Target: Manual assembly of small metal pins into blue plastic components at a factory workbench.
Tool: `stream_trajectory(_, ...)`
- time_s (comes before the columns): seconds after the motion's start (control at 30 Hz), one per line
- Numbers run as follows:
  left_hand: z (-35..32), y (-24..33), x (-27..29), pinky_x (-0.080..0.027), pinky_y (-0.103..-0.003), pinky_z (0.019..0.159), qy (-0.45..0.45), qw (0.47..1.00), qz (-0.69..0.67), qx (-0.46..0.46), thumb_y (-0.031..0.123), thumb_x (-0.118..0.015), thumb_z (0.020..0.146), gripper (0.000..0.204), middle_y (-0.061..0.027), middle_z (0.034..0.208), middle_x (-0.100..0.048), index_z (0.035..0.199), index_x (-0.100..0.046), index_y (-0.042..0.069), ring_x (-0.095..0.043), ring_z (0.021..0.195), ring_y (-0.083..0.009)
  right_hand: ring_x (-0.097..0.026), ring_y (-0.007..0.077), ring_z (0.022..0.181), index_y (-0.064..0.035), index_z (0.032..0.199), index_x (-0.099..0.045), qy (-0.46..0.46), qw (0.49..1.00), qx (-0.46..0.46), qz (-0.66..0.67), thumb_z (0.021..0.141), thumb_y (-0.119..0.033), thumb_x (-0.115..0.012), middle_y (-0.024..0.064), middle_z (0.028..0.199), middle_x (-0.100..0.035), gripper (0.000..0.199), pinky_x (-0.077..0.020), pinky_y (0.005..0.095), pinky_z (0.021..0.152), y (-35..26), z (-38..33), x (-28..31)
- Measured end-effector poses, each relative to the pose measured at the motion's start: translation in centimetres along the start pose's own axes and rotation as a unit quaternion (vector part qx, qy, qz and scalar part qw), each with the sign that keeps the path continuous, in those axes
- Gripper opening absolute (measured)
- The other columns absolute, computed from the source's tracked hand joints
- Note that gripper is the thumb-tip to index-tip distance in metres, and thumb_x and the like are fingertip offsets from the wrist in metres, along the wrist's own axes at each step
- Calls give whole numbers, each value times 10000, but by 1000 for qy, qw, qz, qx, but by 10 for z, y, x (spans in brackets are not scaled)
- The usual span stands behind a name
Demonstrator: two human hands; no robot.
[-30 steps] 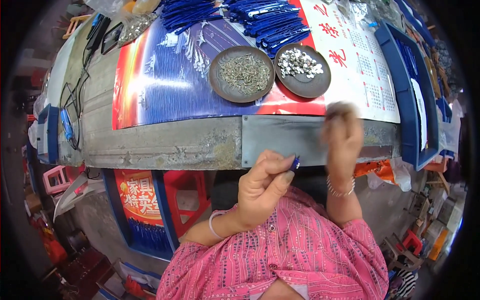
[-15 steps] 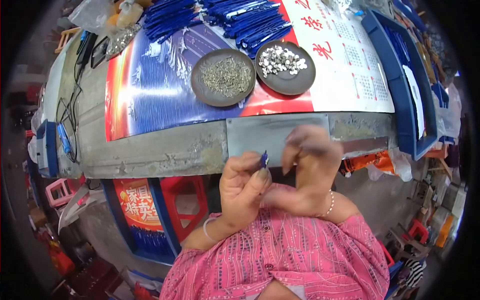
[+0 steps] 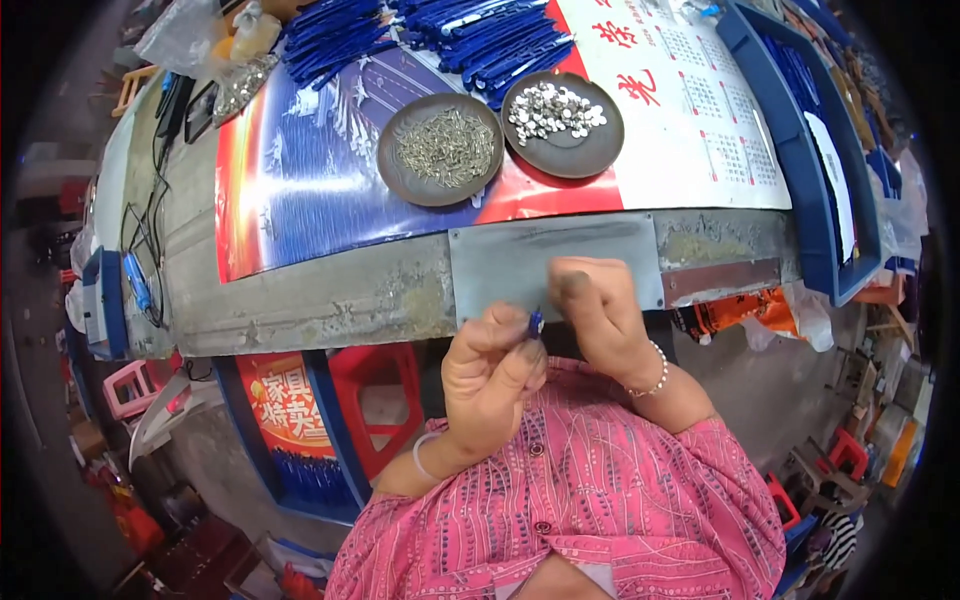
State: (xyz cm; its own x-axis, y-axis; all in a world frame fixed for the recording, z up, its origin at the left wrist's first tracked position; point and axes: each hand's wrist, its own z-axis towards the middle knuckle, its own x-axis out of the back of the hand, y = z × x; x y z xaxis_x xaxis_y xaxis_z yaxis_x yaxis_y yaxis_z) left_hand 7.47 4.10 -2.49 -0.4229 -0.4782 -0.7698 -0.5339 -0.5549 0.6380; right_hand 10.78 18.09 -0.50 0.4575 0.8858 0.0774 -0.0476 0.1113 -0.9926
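Note:
Just in front of my chest, my left hand (image 3: 485,375) pinches a small dark blue piece (image 3: 537,324) with a pale metallic spot on its end; the fingers hide the rest of it. Close by on the right, my right hand (image 3: 605,315) is curled, thumb against the fingers, a little apart from the blue piece. Anything inside its fingers cannot be made out. Beyond the hands, a brown dish (image 3: 398,188) holds many thin brass-coloured pins, and another brown dish (image 3: 565,165) beside it holds small shiny silver round parts.
A grey metal plate (image 3: 500,265) lies on the table's front edge. Bundles of slender blue pieces (image 3: 490,45) lie on a printed calendar poster (image 3: 700,190). A blue tray (image 3: 822,225) stands at right; another blue tray (image 3: 345,455) and a red stool (image 3: 375,405) are below the table.
My right hand has gone from a blurred, looser pose to a curled one beside the left hand. My left hand keeps its pinch on the blue piece. The view has shifted slightly.

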Motion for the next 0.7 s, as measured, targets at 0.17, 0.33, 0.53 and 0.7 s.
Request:
stream_trajectory(0.17, -1, 5, -7, -356, -212, 515, 49, 997, 1, 54, -32, -529, 895, 214, -56, 1073, -520, 1058, -494, 101, -452, 635, -89, -387, 241, 443, -1, 616, -391, -33, 986, 117, -116, 878, -180, -557, 103, 555, -355, 358, -294, 340, 429, -7, 3, 8)
stream_trajectory(0.33, 5, 14, -15, -344, -202, 486, 40, 990, -8, 137, 5, -525, 917, 178, -59, 959, -550, 1087, -509, 55, -458, 600, -88, -411, 235, 481, 4, 634, -416, -77, 967, 160, -185, 876, -139, -566, 104, 569, -376, 318, -320, 337, 460, 1, -8, 24)
stream_trajectory(0.53, 41, 31, -14, -394, -217, 533, -5, 956, 217, 200, 60, -519, 928, 203, -98, 975, -591, 1131, -518, 43, -502, 646, -102, -434, 170, 581, 14, 770, -493, 138, 980, 73, -121, 913, -119, -540, 73, 681, -464, 200, -371, 287, 551, 16, -18, 81)
stream_trajectory(0.7, 85, 26, -18, -443, -270, 674, -188, 793, 578, 41, -14, -579, 836, 179, -69, 897, -609, 1010, -619, -27, -572, 765, -148, -454, 145, 693, 0, 833, -506, 148, 963, 125, -187, 953, -184, -489, 70, 792, -491, 220, -387, 249, 641, 35, -37, 104)
